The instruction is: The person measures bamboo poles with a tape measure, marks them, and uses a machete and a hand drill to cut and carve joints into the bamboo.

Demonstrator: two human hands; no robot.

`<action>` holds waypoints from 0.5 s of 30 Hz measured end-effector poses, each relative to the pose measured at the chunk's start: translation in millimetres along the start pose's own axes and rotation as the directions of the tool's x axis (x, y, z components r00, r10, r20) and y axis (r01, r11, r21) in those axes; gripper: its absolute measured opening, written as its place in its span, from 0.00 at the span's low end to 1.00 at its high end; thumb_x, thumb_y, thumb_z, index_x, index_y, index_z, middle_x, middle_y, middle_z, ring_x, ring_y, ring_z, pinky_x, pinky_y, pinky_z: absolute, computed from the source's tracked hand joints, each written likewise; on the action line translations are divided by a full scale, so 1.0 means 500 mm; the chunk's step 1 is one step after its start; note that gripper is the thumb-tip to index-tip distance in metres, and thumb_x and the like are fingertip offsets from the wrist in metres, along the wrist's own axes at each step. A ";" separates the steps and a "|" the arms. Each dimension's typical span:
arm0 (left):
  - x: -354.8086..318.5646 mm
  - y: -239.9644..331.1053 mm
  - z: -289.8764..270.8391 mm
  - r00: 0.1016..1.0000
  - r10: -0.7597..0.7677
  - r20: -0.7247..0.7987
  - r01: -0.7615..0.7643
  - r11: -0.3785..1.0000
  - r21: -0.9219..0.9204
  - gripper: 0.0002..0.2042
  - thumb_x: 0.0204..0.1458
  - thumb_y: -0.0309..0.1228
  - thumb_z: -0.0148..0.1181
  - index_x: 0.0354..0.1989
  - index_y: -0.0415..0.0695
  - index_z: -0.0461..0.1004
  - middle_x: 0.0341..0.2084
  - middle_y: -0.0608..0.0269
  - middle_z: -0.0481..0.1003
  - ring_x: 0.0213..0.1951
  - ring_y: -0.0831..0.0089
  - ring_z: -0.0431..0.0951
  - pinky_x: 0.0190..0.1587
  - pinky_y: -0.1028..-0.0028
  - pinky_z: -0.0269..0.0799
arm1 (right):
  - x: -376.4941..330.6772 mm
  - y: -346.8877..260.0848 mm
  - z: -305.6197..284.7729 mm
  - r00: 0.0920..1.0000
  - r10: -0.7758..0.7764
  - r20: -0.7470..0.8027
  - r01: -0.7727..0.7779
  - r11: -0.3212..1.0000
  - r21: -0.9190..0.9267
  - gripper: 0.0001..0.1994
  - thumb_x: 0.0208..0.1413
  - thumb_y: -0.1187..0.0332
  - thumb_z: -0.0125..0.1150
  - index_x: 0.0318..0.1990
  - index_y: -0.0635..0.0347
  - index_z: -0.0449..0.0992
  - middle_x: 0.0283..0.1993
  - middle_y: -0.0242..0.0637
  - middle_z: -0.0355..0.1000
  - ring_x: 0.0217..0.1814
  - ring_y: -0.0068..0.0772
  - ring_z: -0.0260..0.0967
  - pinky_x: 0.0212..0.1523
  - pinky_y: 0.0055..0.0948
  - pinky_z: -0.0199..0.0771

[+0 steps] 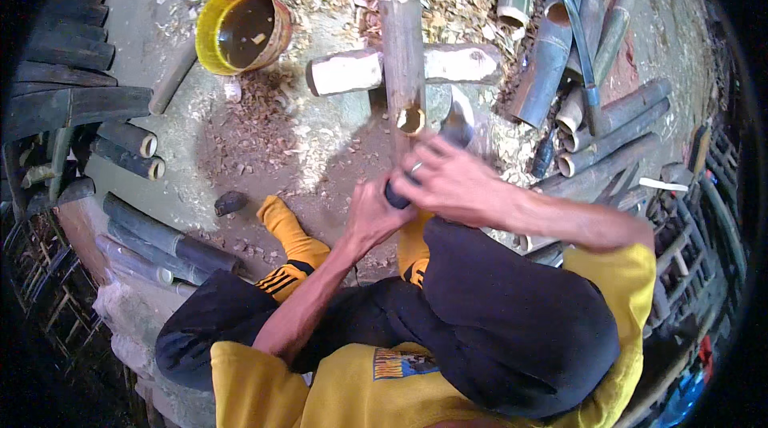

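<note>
Left hand (374, 214): your fingers look closed around the handle's butt, presumably steadying it.
Right hand (450, 182): wrapped, blurred, over the same handle nearer the blade, likely for control.
Curved-bladed tool (458, 120): between your hands and the pole's open end; you cannot tell whether it touches.
Bamboo pole (403, 52): laid across the pale log (344, 74), which seems to prop it up.
Yellow bucket (282, 38): beyond your left foot, holding dark liquid, apparently kept within reach.

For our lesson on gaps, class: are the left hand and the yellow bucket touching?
Apart: the head view shows littered floor between the left hand and the yellow bucket.
</note>
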State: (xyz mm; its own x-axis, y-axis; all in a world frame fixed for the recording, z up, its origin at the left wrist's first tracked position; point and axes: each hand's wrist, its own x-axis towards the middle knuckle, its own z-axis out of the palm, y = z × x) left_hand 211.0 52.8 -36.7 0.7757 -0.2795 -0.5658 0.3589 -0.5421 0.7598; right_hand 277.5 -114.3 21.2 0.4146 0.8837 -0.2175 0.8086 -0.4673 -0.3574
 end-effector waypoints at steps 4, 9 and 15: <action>-0.066 -0.076 0.037 0.982 -0.180 0.065 0.191 0.946 -0.264 0.21 0.31 0.36 0.64 0.37 0.40 0.70 0.23 0.56 0.74 0.27 0.69 0.74 0.33 0.69 0.69 | 0.075 0.008 0.079 0.922 -0.276 0.273 0.210 0.946 0.247 0.14 0.44 0.70 0.53 0.41 0.56 0.66 0.31 0.42 0.71 0.37 0.40 0.72 0.32 0.39 0.73; -0.075 -0.103 0.003 0.933 -0.199 -0.300 0.153 0.973 -0.172 0.15 0.33 0.28 0.63 0.33 0.42 0.72 0.21 0.61 0.74 0.25 0.72 0.73 0.31 0.71 0.69 | 0.174 0.009 0.138 0.913 -0.308 0.266 0.200 0.909 0.365 0.09 0.46 0.68 0.52 0.36 0.57 0.71 0.25 0.41 0.71 0.37 0.46 0.73 0.32 0.42 0.75; 0.044 -0.037 -0.243 0.984 -0.164 0.069 0.107 0.855 0.508 0.21 0.31 0.33 0.66 0.38 0.44 0.74 0.28 0.51 0.77 0.30 0.59 0.78 0.36 0.66 0.73 | 0.193 0.029 0.086 0.986 0.149 0.075 -0.164 0.777 0.608 0.15 0.46 0.67 0.52 0.44 0.54 0.66 0.26 0.45 0.70 0.34 0.50 0.71 0.31 0.45 0.70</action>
State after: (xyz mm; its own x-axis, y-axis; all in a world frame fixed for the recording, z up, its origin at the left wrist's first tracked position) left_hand 284.7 152.9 -24.3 0.6687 -0.2404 -0.7036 0.1261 -0.8959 0.4260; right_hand 311.3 -36.9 -44.2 0.4978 0.7996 -0.3359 0.3069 -0.5246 -0.7941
